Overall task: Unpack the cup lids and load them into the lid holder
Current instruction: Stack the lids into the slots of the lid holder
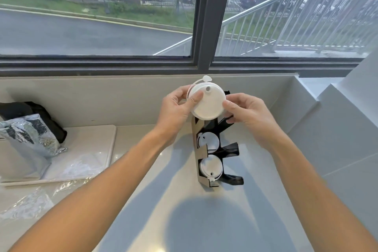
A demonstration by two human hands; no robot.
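A stack of white cup lids (209,104) is held in the air between both hands, just above the top of the lid holder (231,149). My left hand (176,106) grips its left side, thumb on the top face. My right hand (247,112) pinches its right edge with thumb and fingers. The holder is a black rack with a brown cardboard side, standing on the pale counter. White lids (208,139) sit in its middle slot and more lids (210,165) in its lowest slot. A small stopper tab sticks up behind the held stack.
A silver foil bag (26,143) stands at the left on a white board, with a black bag (30,108) behind it. Crumpled clear plastic wrap (67,170) lies in front. A window sill and wall run behind the counter, and a raised ledge stands at right.
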